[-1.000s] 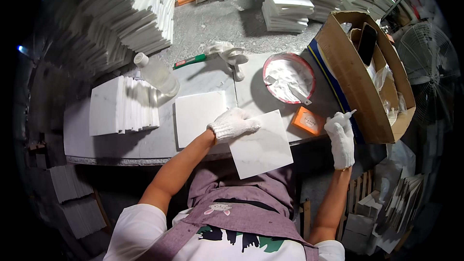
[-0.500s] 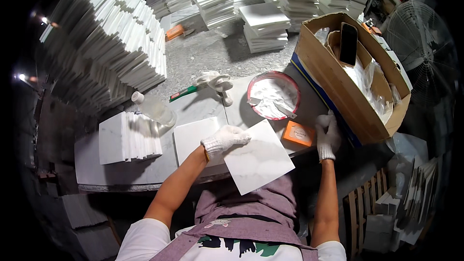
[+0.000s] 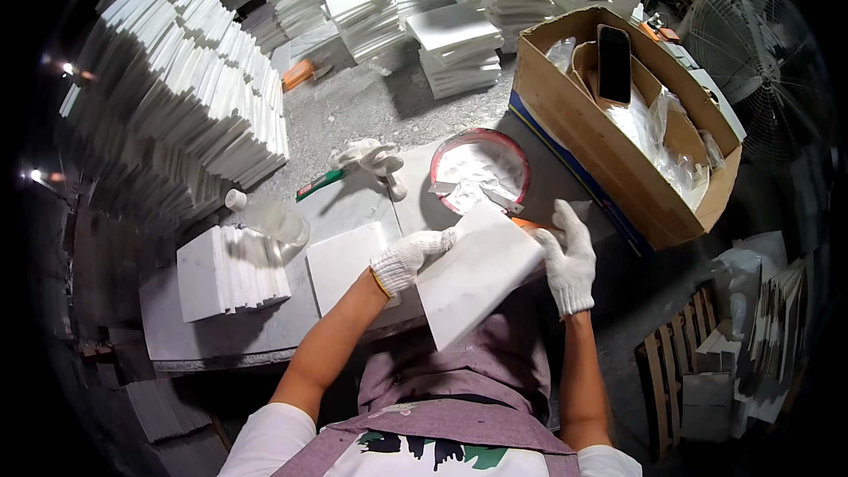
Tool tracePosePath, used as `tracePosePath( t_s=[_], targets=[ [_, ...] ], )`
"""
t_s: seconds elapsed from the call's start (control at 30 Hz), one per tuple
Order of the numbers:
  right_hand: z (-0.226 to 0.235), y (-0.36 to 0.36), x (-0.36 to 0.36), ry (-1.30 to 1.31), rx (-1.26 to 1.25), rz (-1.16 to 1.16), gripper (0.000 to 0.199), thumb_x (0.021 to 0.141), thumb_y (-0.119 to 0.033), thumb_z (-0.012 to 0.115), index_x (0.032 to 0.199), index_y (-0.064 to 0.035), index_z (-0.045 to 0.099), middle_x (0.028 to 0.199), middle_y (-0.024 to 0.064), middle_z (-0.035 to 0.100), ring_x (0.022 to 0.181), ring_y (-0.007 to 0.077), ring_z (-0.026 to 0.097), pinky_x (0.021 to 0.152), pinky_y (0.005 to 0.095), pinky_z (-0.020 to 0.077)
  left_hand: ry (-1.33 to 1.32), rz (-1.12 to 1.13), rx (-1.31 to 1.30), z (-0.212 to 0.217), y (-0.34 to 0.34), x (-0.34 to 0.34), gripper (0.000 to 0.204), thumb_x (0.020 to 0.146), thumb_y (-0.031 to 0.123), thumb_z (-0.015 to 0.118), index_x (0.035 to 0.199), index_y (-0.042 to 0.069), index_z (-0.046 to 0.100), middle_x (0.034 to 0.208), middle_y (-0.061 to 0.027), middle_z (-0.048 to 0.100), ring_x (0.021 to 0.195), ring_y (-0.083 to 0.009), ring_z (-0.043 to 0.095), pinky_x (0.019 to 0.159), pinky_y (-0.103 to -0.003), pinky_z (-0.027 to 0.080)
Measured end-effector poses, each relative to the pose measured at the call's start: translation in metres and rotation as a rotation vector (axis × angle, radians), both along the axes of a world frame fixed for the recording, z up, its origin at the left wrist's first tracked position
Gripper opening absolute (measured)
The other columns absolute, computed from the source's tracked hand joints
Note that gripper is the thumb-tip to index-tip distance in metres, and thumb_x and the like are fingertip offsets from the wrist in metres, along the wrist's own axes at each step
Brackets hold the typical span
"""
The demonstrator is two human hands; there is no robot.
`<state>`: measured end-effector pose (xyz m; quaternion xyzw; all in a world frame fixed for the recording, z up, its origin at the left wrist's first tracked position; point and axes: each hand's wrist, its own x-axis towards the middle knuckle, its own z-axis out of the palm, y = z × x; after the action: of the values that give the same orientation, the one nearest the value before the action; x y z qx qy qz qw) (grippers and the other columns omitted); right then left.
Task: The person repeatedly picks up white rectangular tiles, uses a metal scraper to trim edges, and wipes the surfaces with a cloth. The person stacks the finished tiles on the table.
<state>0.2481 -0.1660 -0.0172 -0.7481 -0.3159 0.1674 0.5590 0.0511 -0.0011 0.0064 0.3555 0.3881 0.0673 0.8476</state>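
My left hand [image 3: 411,261], in a white knit glove, grips a square white marble tile [image 3: 477,278] by its left edge. The tile is tilted above the table's front edge. My right hand [image 3: 570,261], gloved too, is beside the tile's right corner with its fingers stretched up and thumb apart; whether the thumb touches the tile I cannot tell. An orange block [image 3: 527,224] shows only partly between tile and right hand. Beyond the tile is a red-rimmed bowl [image 3: 480,168] of white paste, a flat scraper [image 3: 502,200] lying across it. Another tile [image 3: 349,261] lies flat left of my left hand.
A row of upright tiles [image 3: 230,272] and a clear bottle [image 3: 274,219] are at left. A green-handled tool [image 3: 320,184] lies near crumpled gloves [image 3: 371,162]. A cardboard box [image 3: 565,137] with a phone [image 3: 614,64] stands at right. Tall tile stacks [image 3: 203,79] line the back.
My right hand has moved left from beside the box to the tile's right corner, its fingers opening out. The tile has turned and tilted in my left hand. The whole view has shifted slightly.
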Motion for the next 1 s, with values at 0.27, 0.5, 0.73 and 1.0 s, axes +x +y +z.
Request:
tracePosePath(
  t_s=[0.27, 0.5, 0.73, 1.0],
  targets=[
    [0.014, 0.055, -0.007, -0.233, -0.227, 0.146, 0.038, 0.086, -0.029, 0.069, 0.121, -0.0137, 0.065, 0.101, 0.0101, 0.069, 0.089, 0.025, 0.068, 0.079, 0.0342, 0.0525, -0.557, -0.212, -0.222, -0.018, 0.014, -0.006, 0.071, 0.089, 0.069, 0.04, 0.091, 0.0, 0.058, 0.06, -0.0033, 0.054, 0.046, -0.0177, 0.053, 0.049, -0.031, 0.043],
    [0.015, 0.056, 0.001, -0.138, -0.144, 0.049, 0.025, 0.086, -0.021, 0.066, 0.105, -0.005, 0.071, 0.099, 0.0124, 0.071, 0.093, 0.0245, 0.069, 0.084, 0.0317, 0.0512, -0.659, -0.043, -0.63, -0.014, 0.004, -0.005, 0.062, 0.083, 0.065, 0.054, 0.096, 0.005, 0.056, 0.059, 0.0037, 0.043, 0.049, -0.0132, 0.046, 0.055, -0.033, 0.044],
    [0.001, 0.063, 0.006, -0.009, -0.182, 0.092, 0.024, 0.086, -0.016, 0.064, 0.105, -0.0029, 0.071, 0.079, 0.0071, 0.07, 0.061, 0.0117, 0.063, 0.06, 0.0262, 0.0497, -0.627, 0.016, -0.817, -0.003, 0.001, -0.002, 0.062, 0.084, 0.068, 0.051, 0.091, 0.006, 0.052, 0.057, 0.0049, 0.038, 0.047, -0.0115, 0.038, 0.055, -0.03, 0.036],
    [0.044, 0.083, -0.011, 0.507, 0.162, 0.174, 0.021, 0.088, -0.007, 0.065, 0.106, 0.0019, 0.069, 0.092, 0.0066, 0.069, 0.073, 0.0074, 0.061, 0.064, 0.0248, 0.0515, -0.584, 0.064, -0.834, -0.003, 0.001, 0.005, 0.053, 0.089, 0.061, 0.049, 0.09, 0.008, 0.05, 0.055, 0.0045, 0.037, 0.046, -0.0116, 0.036, 0.052, -0.03, 0.035]
  ],
)
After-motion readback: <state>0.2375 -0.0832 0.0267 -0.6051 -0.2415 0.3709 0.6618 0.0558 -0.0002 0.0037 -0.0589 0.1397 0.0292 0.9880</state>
